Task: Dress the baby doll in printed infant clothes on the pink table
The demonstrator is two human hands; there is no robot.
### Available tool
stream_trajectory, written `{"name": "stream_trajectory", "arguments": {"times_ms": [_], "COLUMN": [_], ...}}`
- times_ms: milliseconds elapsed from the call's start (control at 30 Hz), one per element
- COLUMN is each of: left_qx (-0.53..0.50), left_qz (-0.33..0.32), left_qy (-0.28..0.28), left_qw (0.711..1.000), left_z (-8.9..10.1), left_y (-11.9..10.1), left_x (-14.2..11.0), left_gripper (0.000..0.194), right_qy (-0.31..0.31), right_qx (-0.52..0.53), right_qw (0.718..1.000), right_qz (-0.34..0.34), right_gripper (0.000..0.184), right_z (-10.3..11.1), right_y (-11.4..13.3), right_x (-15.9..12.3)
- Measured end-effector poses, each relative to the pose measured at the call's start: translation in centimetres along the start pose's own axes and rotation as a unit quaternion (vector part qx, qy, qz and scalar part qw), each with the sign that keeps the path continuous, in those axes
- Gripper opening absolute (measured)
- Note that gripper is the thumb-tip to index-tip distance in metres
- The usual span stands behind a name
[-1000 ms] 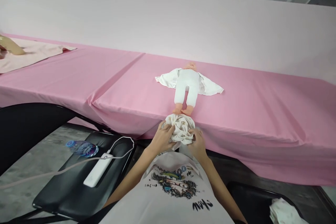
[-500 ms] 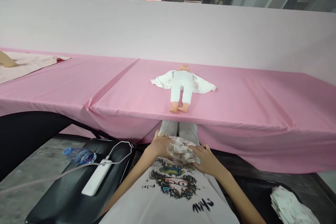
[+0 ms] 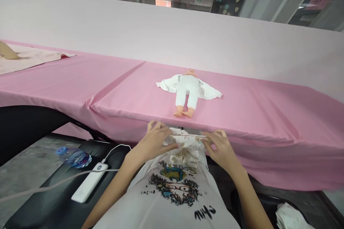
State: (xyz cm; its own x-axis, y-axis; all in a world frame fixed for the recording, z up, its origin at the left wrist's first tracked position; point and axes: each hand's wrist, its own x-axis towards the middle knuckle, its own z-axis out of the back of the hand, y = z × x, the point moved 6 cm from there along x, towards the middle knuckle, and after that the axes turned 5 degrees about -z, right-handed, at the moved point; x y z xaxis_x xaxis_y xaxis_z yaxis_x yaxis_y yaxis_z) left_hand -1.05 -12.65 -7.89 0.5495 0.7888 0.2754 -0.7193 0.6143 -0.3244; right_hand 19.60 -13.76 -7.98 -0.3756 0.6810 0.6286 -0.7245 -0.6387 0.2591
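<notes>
Between my hands, above my lap, is a small white printed baby garment, its top edge pulled fairly straight and the rest bunched below. My left hand pinches its left end, thumb towards me. At the other end, my right hand grips the edge between thumb and fingers. Just beyond, on the pink-covered table, a baby doll lies on its back with its bare feet towards me. White trousers cover its legs, and a white top is spread out to both sides.
On a black seat to my left lie a water bottle and a white power bank with a cable. Another crumpled white cloth is at lower right. A pale cloth lies at the table's far left, under a tan limb-like shape.
Both hands have moved forward and up from my lap, towards the table edge. The garment, crumpled before, is now stretched along its top edge. My view has tilted slightly.
</notes>
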Motion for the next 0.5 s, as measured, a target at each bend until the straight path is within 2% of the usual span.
{"name": "stream_trajectory", "arguments": {"times_ms": [67,167,233,300,367,433,500], "left_qx": [-0.028,-0.155,-0.207,-0.218,-0.180,-0.093,-0.014], "left_qz": [-0.013,-0.089,-0.175,-0.198,-0.128,-0.037,-0.018], "left_qy": [-0.033,-0.085,-0.070,-0.037,-0.031,-0.036,-0.025], "left_qw": [0.999,0.980,0.960,0.955,0.975,0.994,0.999], "left_z": [3.0,7.2,8.5,8.1,6.7,5.0,3.7], "left_y": [-1.5,-4.5,-6.3,-6.3,-4.4,-2.1,-0.9], "left_x": [-1.5,-4.9,-6.6,-6.9,-5.5,-3.6,-2.0], "left_gripper": [0.037,0.037,0.040,0.039,0.037,0.037,0.040], "right_qy": [-0.050,-0.052,-0.047,-0.049,-0.056,-0.060,-0.053], "right_qx": [0.030,0.102,0.128,0.106,0.090,0.122,0.143], "right_qw": [0.998,0.992,0.985,0.985,0.989,0.990,0.988], "right_qz": [0.029,0.062,0.102,0.128,0.100,0.029,-0.013], "right_gripper": [0.018,0.007,0.028,0.038,0.041,0.043,0.043], "right_z": [2.5,6.0,7.5,7.6,6.4,4.6,2.8], "right_y": [3.1,7.9,10.0,10.4,8.6,5.7,3.5], "right_x": [0.5,-0.1,-0.7,-0.7,0.1,1.2,2.0]}}
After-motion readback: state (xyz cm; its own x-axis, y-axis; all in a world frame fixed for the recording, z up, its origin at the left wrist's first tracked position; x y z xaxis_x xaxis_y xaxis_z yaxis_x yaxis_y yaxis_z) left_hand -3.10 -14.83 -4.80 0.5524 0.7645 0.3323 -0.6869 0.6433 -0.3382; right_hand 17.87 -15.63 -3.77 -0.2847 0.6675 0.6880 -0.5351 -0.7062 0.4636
